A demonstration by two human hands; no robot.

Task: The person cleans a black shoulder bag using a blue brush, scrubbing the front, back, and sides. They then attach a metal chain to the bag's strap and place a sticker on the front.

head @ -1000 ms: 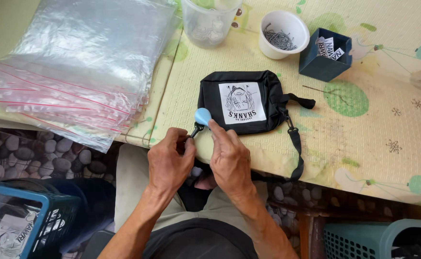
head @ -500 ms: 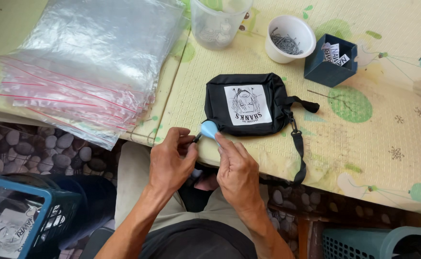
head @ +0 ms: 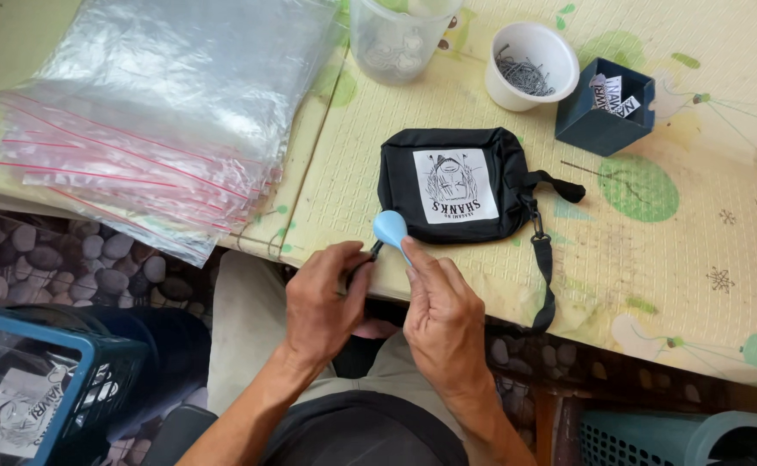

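Pale-blue plastic tool [head: 391, 228], light and stiff, maybe slick; pinched by right hand [head: 441, 318] fingertips, left hand [head: 322, 302] nipping its dark tip. Best held mid-body.

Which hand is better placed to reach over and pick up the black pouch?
Probably the right hand: its fingers hold the light blue tag right at the near edge of the black pouch. The left hand sits farther left, pinching the tag's small dark end.

Single head camera, looking steeply down, close over table edge [head: 482, 285]
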